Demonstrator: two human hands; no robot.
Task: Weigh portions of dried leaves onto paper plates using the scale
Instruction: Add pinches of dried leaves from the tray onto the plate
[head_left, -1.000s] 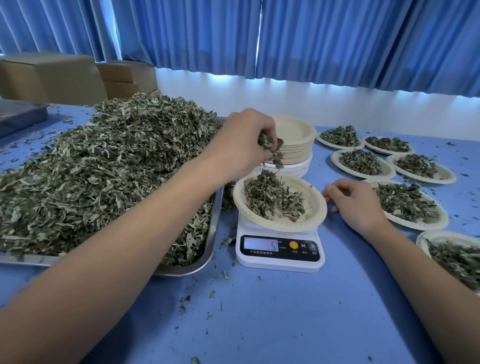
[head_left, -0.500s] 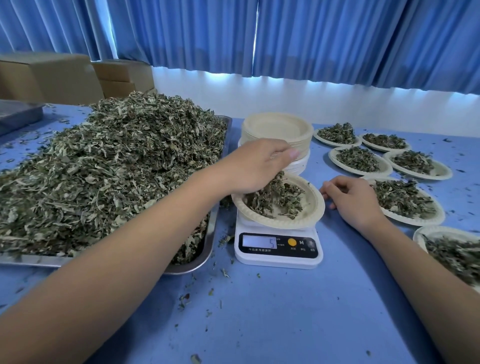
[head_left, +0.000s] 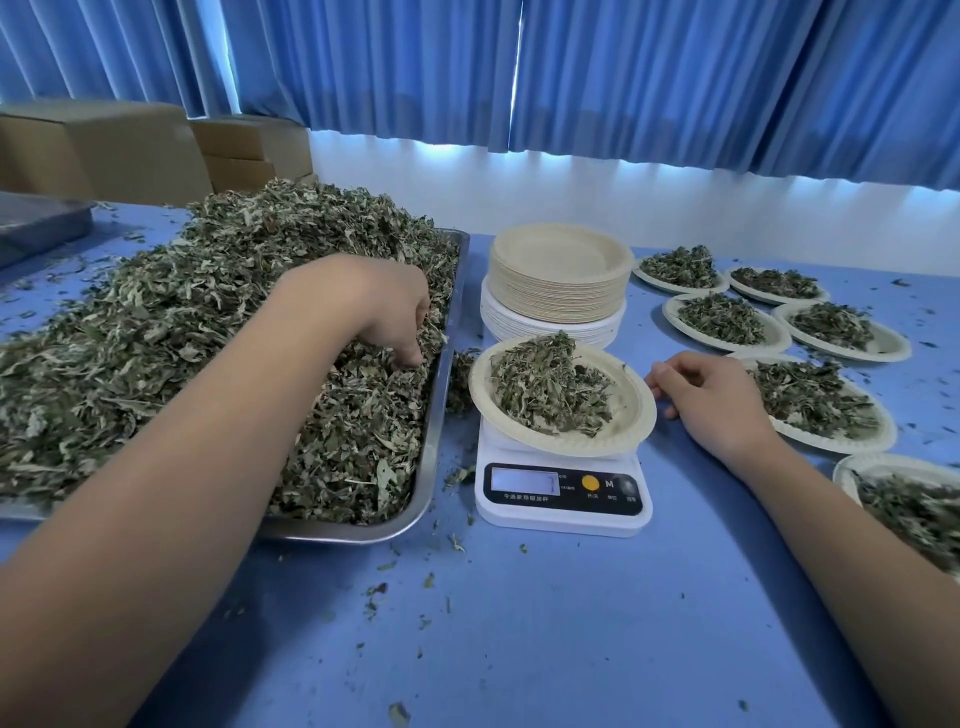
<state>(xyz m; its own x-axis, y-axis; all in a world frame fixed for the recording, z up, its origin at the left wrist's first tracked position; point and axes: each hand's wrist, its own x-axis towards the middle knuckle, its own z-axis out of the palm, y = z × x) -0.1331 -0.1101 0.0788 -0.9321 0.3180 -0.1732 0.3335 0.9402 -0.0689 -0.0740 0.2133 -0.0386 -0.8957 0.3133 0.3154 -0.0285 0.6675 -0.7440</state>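
The left hand (head_left: 384, 306), fingers bunched and curled, pinches into the dried leaves (head_left: 208, 322) heaped on the steel tray (head_left: 431, 457), at 9 o'clock of the digital scale (head_left: 561, 499). A leaf-filled paper plate (head_left: 631, 431) sits on the scale. At its 3 o'clock the right hand (head_left: 717, 400) rests loosely curled, holding nothing.

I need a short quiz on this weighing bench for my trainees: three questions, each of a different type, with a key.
1. True or false: the left hand is dropping leaves onto the plate on the scale.
2. What stands just behind the scale? A) a stack of empty plates B) a glass jar C) a roll of tape
3. How many filled plates lie on the table to the right of the scale?

Key: 1 false, its fingers are down in the leaves in the tray; 2 A; 3 six.
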